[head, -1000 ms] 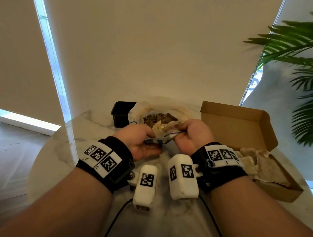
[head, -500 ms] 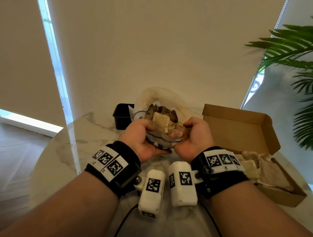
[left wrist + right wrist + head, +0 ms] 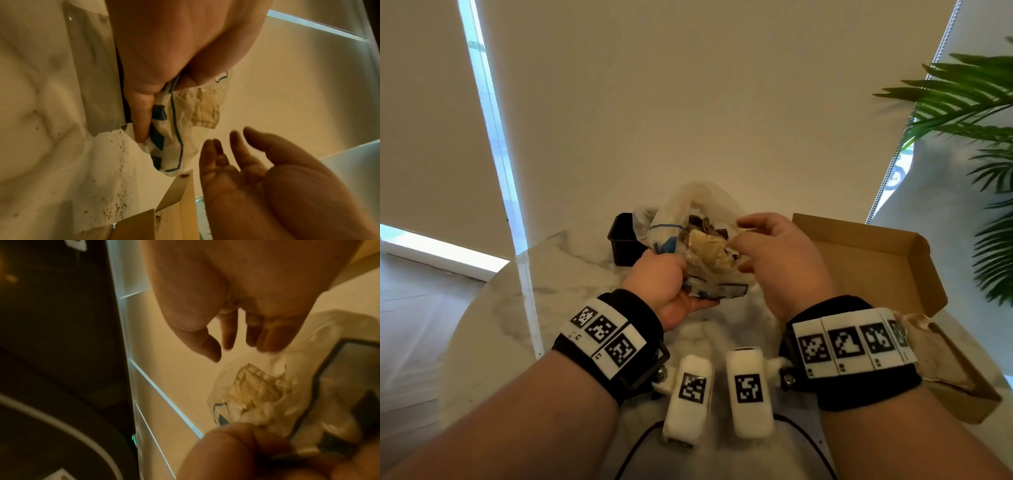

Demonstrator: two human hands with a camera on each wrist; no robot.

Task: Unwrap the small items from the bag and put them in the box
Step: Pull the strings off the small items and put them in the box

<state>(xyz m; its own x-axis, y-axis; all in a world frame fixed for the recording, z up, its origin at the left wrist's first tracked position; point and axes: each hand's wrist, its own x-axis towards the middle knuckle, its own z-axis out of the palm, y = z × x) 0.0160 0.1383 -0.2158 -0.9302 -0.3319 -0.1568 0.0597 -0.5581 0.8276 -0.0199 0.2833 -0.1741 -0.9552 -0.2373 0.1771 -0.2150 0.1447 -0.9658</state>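
The left hand [image 3: 666, 284] grips the bag [image 3: 690, 219] while the right hand [image 3: 777, 253], fingers loose and empty, reaches in; next comes pinching a wrapped item [image 3: 710, 248].

- Bag [image 3: 690, 236] sat mid-table, held up by left hand [image 3: 661, 284]; blocked the straight path fwd.
- Right hand [image 3: 774, 260] hovered just beside bag's mouth, fingers loose, small gap btwn them & plastic.
- Black bin [image 3: 625, 240] stood behind-left of bag, touching or nearly so; tight there.
- Box [image 3: 866, 260] lay open to the right, lid flap upright at far side; access from above was free.
- Bare marble table [image 3: 571, 274] at left gave open room.
- Plant [image 3: 969, 113] hung over far right, beyond the box.
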